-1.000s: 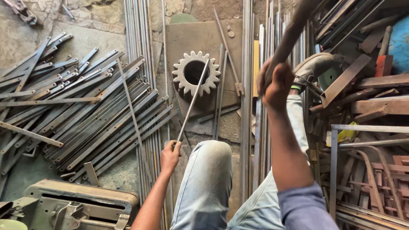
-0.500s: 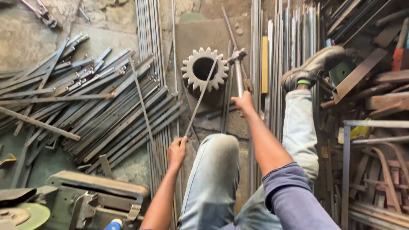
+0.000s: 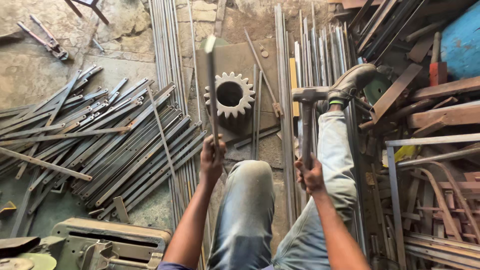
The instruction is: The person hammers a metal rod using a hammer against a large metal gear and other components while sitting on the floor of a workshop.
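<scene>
Flat strip's [image 3: 211, 90] lower end hidden inside left hand [image 3: 212, 159]; hammer [image 3: 306, 120] handle's butt inside right hand [image 3: 311, 175].

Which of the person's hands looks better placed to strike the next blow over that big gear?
Probably the right hand: it grips the hammer upright, head raised near the gear. The left hand is busy holding the flat metal strip on end.

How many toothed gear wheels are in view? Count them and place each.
1. The large pale toothed metal gear wheel stands on the rusty steel plate, beyond the left hand. Others may hide under scrap.
</scene>
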